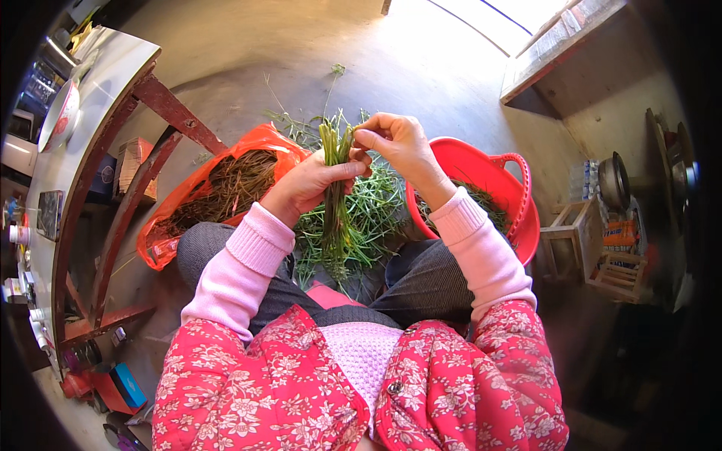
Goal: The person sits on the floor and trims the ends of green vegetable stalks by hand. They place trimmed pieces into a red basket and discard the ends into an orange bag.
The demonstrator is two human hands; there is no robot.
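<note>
My left hand [318, 180] is closed around an upright bundle of green plant stems [335, 208], the cut-looking ends up and the leafy tips down. At the top of the bundle, my right hand [395, 141] has thumb and forefinger pinched together; whether a stem is between them is too small to tell. Below lies a loose pile of green stems [369, 225] on the floor. An orange plastic bag [155, 225] with brownish stalks stands at the left. A red plastic basket [462, 152] with a perforated handle, holding some greens, is at the right.
A white-topped table [107, 73] with dark red wooden legs stands at the left, bearing an enamel-like bowl [59, 115] and a phone [51, 214]. Small wooden stools [572, 242] are at the right. Stray stems [330, 90] lie on the floor ahead.
</note>
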